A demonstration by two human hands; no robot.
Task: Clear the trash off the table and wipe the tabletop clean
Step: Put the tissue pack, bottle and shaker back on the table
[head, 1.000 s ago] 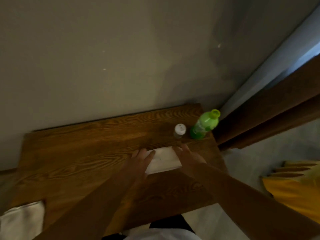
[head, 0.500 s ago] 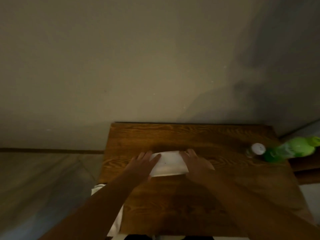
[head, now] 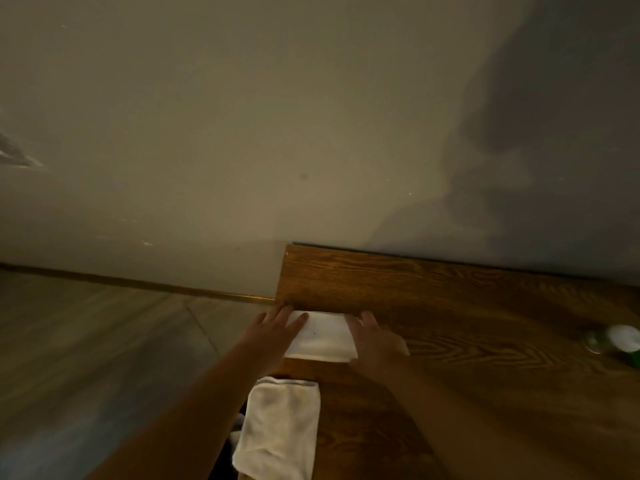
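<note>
A person stands at a dark brown, strongly grained wooden table [head: 450, 296] pushed against a plain beige wall [head: 242, 133]. Both bare forearms reach forward from below. The left hand [head: 277, 323] lies flat, fingers spread, at the table's left edge, its fingertips resting on the left end of a folded white rectangular paper tissue [head: 322, 336]. The right hand [head: 375, 341] lies flat, palm down, on the tissue's right end. The hands are apart, with the white sheet stretched between them, pressed to the tabletop rather than gripped. A tiny dark speck shows on the tissue near the left fingertips.

Nearer the person than the left hand, below the left wrist, a crumpled off-white cloth [head: 280, 427] drapes over the table's left edge, part on the wood and part hanging. Its lower end runs out of view.

Well to the right of the right hand, at the frame's edge, stands a small clear container with a white round cap [head: 623, 337]; it is blurred. Touching it or just behind it is a sliver of a green plastic object [head: 635, 356], mostly cut off by the frame. The tabletop between the right hand and these items is bare wood.

Left of the left hand, beyond the table edge, grey-brown floorboards [head: 104, 341] meet the wall at a thin brown skirting strip [head: 138, 282]. A dark shadow [head: 554, 133] falls on the wall above the right hand.
</note>
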